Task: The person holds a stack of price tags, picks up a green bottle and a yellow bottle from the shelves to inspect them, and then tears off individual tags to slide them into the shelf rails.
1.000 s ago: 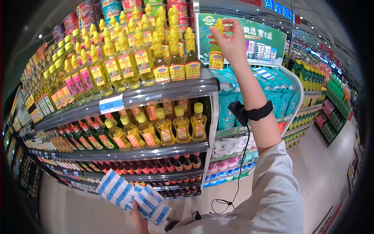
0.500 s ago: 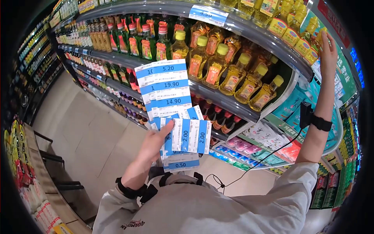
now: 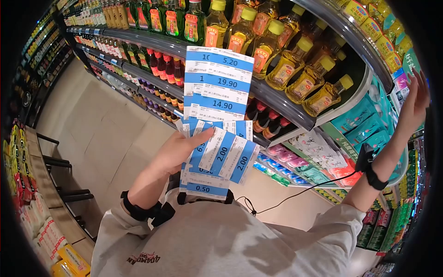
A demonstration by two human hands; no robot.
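Note:
My left hand (image 3: 173,150) is closed on a fanned bunch of blue-and-white price labels (image 3: 225,104), the thumb pressed on top. The printed prices include 5.20, 19.90, 14.90, 2.00 and 0.50. At the far right, my right hand (image 3: 417,97) is raised with its fingers stretched out, holding nothing that I can see. It is beside the curved shelf end, close to a green sign panel (image 3: 410,62). Yellow-capped oil bottles (image 3: 302,87) stand on the shelf behind the labels.
The grey shelf edge (image 3: 286,104) curves round at the right. Teal packets (image 3: 369,120) hang below it. A black cable (image 3: 295,196) runs from my right wrist towards my body. On the left are a tiled floor (image 3: 106,134) and a low counter with packaged goods (image 3: 50,235).
My right hand has come away from the upper-shelf bottles and moved right and down, its fingers now stretched. The view has shifted; the labels are still in my left hand.

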